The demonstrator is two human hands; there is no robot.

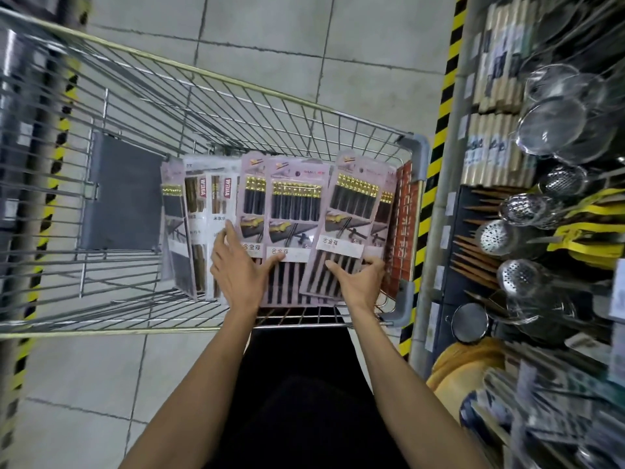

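Observation:
Several pink packs of black chopsticks with gold tips (294, 201) stand in a row against the near end of a wire shopping cart (236, 86). White packs of brown chopsticks (203, 211) stand to their left. My left hand (236, 269) lies flat on the lower part of the middle packs, fingers straight, thumb spread to the right. My right hand (358, 279) grips the lower end of the rightmost pink pack (351, 204), which tilts to the right; the thumb lies across its front.
A store shelf on the right holds metal strainers (551, 123), skimmers (517, 275), wooden packs (497, 96) and yellow-carded items (588, 231). Yellow-black hazard tape (446, 96) edges the shelf base. A grey flap (121, 194) sits inside the cart. Tiled floor surrounds everything.

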